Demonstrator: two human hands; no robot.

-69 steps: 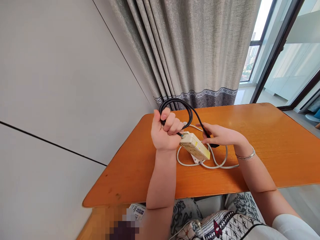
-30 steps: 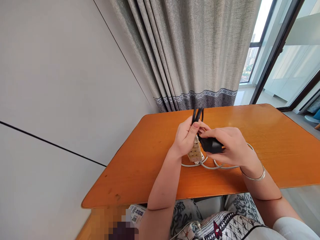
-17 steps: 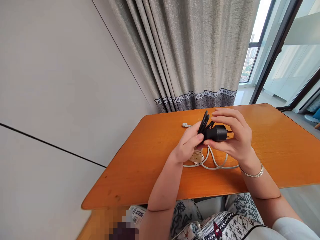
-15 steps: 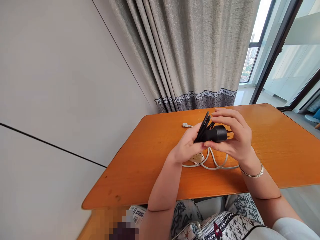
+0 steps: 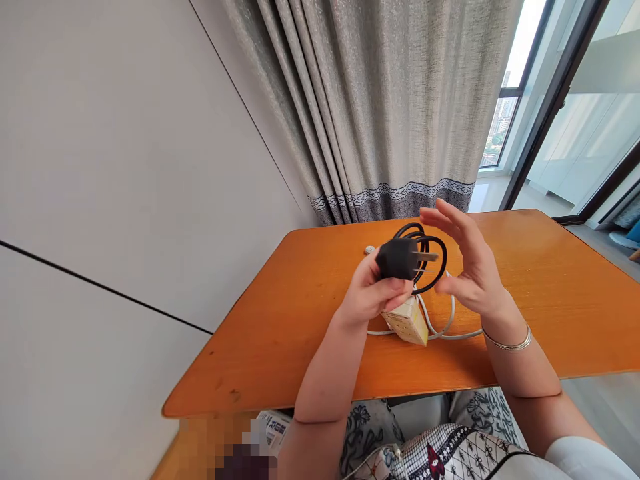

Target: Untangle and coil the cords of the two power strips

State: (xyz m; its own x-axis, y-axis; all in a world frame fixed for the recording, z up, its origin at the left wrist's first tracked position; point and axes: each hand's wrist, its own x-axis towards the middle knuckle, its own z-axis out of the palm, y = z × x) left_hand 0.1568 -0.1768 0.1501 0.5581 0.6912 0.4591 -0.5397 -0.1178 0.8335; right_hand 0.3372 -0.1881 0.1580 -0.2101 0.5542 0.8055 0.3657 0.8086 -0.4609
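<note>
While the left hand [image 5: 369,293] grips a black plug [image 5: 397,259] above the table [image 5: 280,333], the right hand [image 5: 473,270] hangs wide open, apparently empty, beside the looped cord [image 5: 445,255]. A steady hold clear of the prongs [image 5: 427,256] should keep the loops together.

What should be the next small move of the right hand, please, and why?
Probably the right hand should close gently on the loops of black cable. It is open right beside them, while the left hand grips the black plug, whose metal prongs point toward the right hand.
</note>
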